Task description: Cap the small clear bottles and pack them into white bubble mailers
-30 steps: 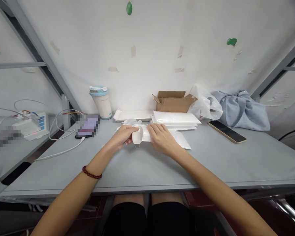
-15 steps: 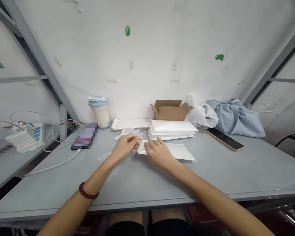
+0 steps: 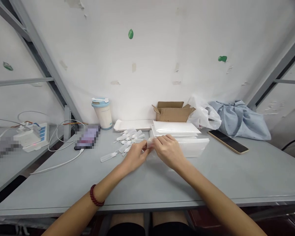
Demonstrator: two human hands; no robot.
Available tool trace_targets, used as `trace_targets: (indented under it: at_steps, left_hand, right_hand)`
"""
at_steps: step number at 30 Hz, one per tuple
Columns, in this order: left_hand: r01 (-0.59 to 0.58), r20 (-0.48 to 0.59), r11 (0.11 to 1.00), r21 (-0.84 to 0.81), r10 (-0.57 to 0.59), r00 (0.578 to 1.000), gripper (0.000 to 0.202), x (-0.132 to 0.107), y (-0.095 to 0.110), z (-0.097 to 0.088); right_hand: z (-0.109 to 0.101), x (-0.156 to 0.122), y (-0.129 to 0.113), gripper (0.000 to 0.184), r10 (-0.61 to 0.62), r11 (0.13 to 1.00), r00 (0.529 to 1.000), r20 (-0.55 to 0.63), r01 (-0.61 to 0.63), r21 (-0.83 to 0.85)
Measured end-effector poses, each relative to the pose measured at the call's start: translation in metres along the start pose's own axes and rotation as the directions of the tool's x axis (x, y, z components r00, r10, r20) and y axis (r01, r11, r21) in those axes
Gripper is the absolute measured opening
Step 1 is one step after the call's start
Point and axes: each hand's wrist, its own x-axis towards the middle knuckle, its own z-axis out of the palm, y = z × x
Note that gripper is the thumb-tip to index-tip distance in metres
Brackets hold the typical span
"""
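Note:
A flat white packet (image 3: pixel 195 147) is raised a little off the desk, its right part sticking out past my right hand. Fingers of my right hand (image 3: pixel 169 150) are wrapped over the packet's left part. My left hand (image 3: pixel 136 154) is closed at its left end, where the fingertips of both hands meet; the exact pinch is partly hidden. Small clear plastic tubes with white tags (image 3: pixel 127 137) lie in a loose pile beyond my left hand, and one clear tube (image 3: pixel 108 157) lies apart on its left. Behind my right hand rests a stack of similar white packets (image 3: pixel 177 127).
Along the wall stand a lidded cup (image 3: pixel 103 114), a long white packet (image 3: pixel 134 125), an open cardboard box (image 3: pixel 174 113), a white plastic bag (image 3: pixel 204 114) and blue cloth (image 3: pixel 241 121). One phone (image 3: pixel 228 141) lies right; another (image 3: pixel 88 137), with its cable (image 3: pixel 61 167), lies left.
Both hands have shifted right with the packet, which is now lifted and tilted. My left hand has moved off the tube pile and onto the packet's end. The view has moved slightly.

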Motion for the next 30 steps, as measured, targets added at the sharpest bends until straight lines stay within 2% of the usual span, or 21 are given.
trace_targets:
  at_steps: [2, 4, 8, 11, 13, 17, 23, 28, 30]
  left_hand:
    - [0.088, 0.09, 0.98, -0.18, -0.073, 0.993, 0.031, 0.0, 0.002, 0.009]
    - [0.224, 0.186, 0.92, -0.321, -0.171, 0.968, 0.034, -0.001, 0.003, 0.016]
    - [0.486, 0.323, 0.758, -0.435, -0.372, 0.87, 0.031, 0.001, 0.0, 0.026]
    - [0.582, 0.436, 0.672, -0.458, -0.4, 0.806, 0.024, 0.003, -0.003, 0.028]
    - [0.608, 0.46, 0.65, -0.457, -0.412, 0.786, 0.022, 0.003, -0.004, 0.028]
    - [0.61, 0.462, 0.646, -0.46, -0.412, 0.785, 0.023, 0.006, -0.007, 0.028]
    - [0.655, 0.511, 0.589, -0.473, -0.422, 0.748, 0.014, 0.027, -0.001, 0.034]
    - [0.654, 0.538, 0.527, -0.542, -0.381, 0.752, 0.014, 0.036, 0.003, 0.04]
    - [0.648, 0.535, 0.551, -0.526, -0.377, 0.756, 0.01, 0.034, 0.002, 0.038]
  right_hand:
    - [-0.001, 0.002, 0.003, 0.023, 0.057, 0.998, 0.998, 0.029, -0.058, 0.036]
    - [0.001, 0.003, 0.005, 0.019, 0.083, 0.993, 0.991, 0.106, -0.091, 0.071]
    - [0.011, 0.004, 0.006, 0.012, 0.028, 0.996, 0.97, 0.241, -0.047, 0.074]
    - [0.019, 0.003, 0.005, 0.012, -0.008, 0.999, 0.959, 0.283, -0.005, 0.045]
    - [0.021, 0.002, 0.005, 0.013, -0.006, 0.999, 0.952, 0.307, -0.006, 0.037]
    - [0.023, 0.001, 0.007, 0.015, 0.041, 0.997, 0.927, 0.373, -0.064, 0.05]
    - [0.02, 0.001, 0.012, 0.016, 0.123, 0.987, 0.893, 0.433, -0.156, 0.039]
    - [0.018, 0.002, 0.014, 0.014, 0.148, 0.98, 0.859, 0.49, -0.194, 0.044]
    - [0.019, 0.002, 0.017, 0.015, 0.161, 0.979, 0.854, 0.496, -0.203, 0.033]
